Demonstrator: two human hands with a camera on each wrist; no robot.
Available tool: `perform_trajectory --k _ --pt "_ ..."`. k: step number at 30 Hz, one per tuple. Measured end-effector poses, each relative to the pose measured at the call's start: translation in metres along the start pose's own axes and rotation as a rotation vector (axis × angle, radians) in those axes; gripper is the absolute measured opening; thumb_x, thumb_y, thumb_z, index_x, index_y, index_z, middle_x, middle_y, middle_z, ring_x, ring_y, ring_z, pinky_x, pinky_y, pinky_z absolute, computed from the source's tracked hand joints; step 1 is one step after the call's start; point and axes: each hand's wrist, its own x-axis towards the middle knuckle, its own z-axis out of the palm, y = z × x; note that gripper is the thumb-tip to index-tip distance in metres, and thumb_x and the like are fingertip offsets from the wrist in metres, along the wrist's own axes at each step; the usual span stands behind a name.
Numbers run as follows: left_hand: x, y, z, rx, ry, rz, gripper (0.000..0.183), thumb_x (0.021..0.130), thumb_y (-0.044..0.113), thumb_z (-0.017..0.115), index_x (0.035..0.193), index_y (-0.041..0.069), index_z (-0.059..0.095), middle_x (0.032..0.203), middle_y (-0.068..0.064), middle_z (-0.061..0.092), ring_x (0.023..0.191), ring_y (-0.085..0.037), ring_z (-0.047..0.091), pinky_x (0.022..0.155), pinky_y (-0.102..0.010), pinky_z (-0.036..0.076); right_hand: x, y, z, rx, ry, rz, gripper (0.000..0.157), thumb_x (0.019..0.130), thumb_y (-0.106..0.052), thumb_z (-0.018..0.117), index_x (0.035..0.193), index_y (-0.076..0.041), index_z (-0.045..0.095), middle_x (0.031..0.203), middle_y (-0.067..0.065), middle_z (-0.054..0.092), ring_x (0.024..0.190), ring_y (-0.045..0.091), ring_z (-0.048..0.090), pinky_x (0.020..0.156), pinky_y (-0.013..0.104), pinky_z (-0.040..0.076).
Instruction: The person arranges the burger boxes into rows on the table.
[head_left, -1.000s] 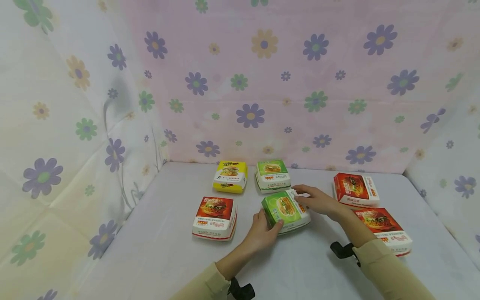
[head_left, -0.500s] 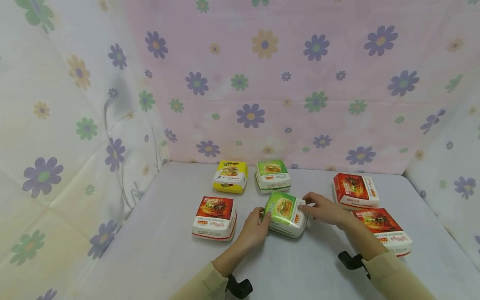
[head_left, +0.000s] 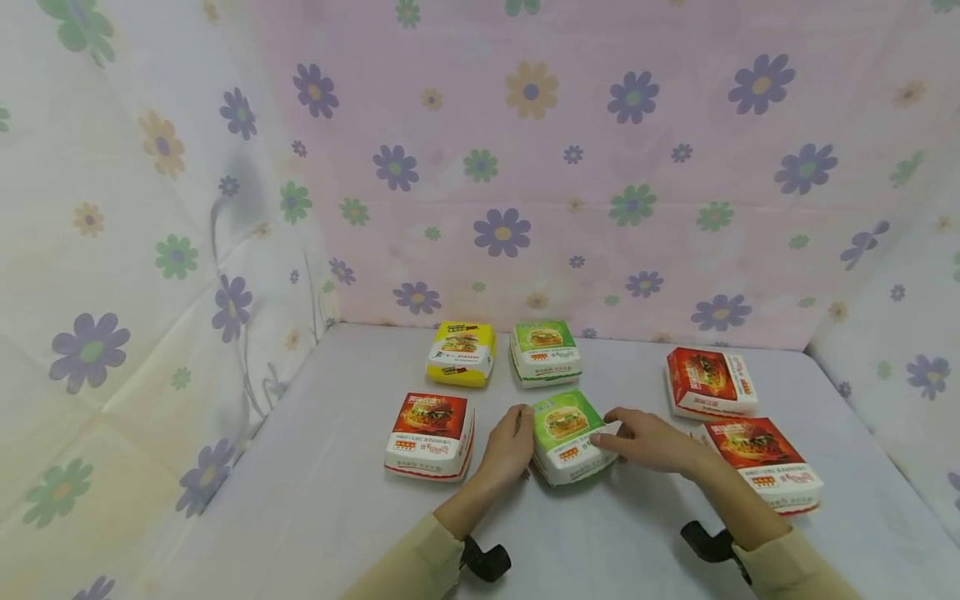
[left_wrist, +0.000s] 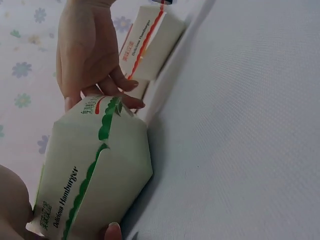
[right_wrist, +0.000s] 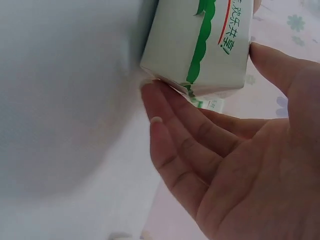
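Note:
A green-and-white hamburger box (head_left: 567, 437) sits between both hands at the middle of the table, its lid closed and a burger picture on top. My left hand (head_left: 507, 443) grips its left side; in the left wrist view the thumb is along the top edge and a fingertip (left_wrist: 113, 231) shows low on the side. From the right, my right hand (head_left: 651, 442) holds the other side, thumb (right_wrist: 272, 65) at the upper edge and fingers at the lower corner. Close over the white tabletop, the box (left_wrist: 95, 165) shows a green scalloped band and "Delicious Hamburger" print.
Behind stand a yellow burger box (head_left: 461, 354) and another green one (head_left: 545, 353). One red box (head_left: 429, 437) lies left of the left hand. Two red boxes, a far one (head_left: 711, 381) and a nearer one (head_left: 763, 463), stand right, the nearer beside the right forearm. Flowered cloth (head_left: 450, 250) surrounds the table.
The green box has turned between the hands, so its printed white part now faces the front. It has come slightly nearer, and the right hand has moved toward the front with it.

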Motion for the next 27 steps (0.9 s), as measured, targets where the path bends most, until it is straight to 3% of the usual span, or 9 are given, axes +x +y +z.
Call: perform_trajectory --k 2,5,8,10,12,17,27 --pt "0.000 0.000 -0.001 -0.012 -0.014 -0.018 0.056 0.112 0.043 0.032 0.150 0.005 0.046 0.135 -0.018 0.056 0.065 -0.021 0.054 0.050 -0.033 0.049 0.000 -0.001 -0.003 -0.028 -0.013 0.007 0.065 0.100 -0.045 0.063 0.139 0.005 0.051 0.094 0.005 0.068 0.085 0.021 0.064 0.072 0.039 0.054" --pt "-0.002 0.002 -0.002 -0.004 -0.024 -0.040 0.066 0.111 0.048 0.031 0.155 -0.001 0.036 0.143 -0.022 0.051 0.068 -0.026 0.056 0.054 -0.039 0.053 0.001 -0.003 -0.010 -0.059 -0.033 -0.001 0.064 0.103 -0.046 0.058 0.140 0.006 0.051 0.099 0.007 0.069 0.086 0.021 0.066 0.074 0.041 0.055" --pt "-0.008 0.005 -0.003 0.035 -0.036 -0.047 0.075 0.109 0.051 0.034 0.156 -0.008 0.027 0.150 -0.027 0.042 0.104 -0.035 0.062 0.088 -0.050 0.056 0.005 -0.003 -0.019 -0.061 -0.046 -0.021 0.062 0.104 -0.045 0.056 0.140 0.005 0.051 0.104 0.008 0.069 0.089 0.022 0.067 0.077 0.043 0.056" --pt "-0.015 0.006 -0.004 0.064 -0.053 -0.054 0.080 0.108 0.053 0.037 0.156 -0.010 0.024 0.152 -0.031 0.038 0.130 -0.042 0.051 0.107 -0.057 0.043 0.010 -0.002 -0.023 -0.049 -0.055 -0.047 0.062 0.105 -0.044 0.055 0.143 0.005 0.049 0.108 0.010 0.069 0.091 0.023 0.067 0.079 0.044 0.056" --pt "-0.022 0.007 -0.004 0.090 -0.075 -0.050 0.084 0.107 0.053 0.041 0.156 -0.012 0.022 0.153 -0.034 0.034 0.145 -0.046 0.034 0.118 -0.061 0.028 0.015 0.000 -0.026 -0.020 -0.063 -0.068 0.063 0.106 -0.042 0.054 0.147 0.004 0.044 0.112 0.012 0.069 0.094 0.023 0.067 0.081 0.046 0.056" --pt "-0.035 0.009 -0.005 0.106 -0.118 -0.034 0.089 0.104 0.052 0.049 0.154 -0.015 0.019 0.152 -0.039 0.031 0.145 -0.053 0.028 0.117 -0.064 0.026 0.030 0.004 -0.031 0.075 -0.091 -0.085 0.064 0.106 -0.038 0.055 0.156 -0.003 0.034 0.123 0.016 0.064 0.101 0.024 0.065 0.086 0.048 0.056" --pt "-0.038 0.006 -0.002 0.139 -0.133 -0.009 0.094 0.100 0.055 0.057 0.156 -0.010 0.019 0.150 -0.032 0.034 0.145 -0.046 0.032 0.115 -0.063 0.031 0.048 0.015 -0.027 0.185 -0.129 -0.042 0.060 0.108 -0.036 0.053 0.159 -0.012 0.033 0.123 0.013 0.059 0.104 0.024 0.060 0.088 0.044 0.056"
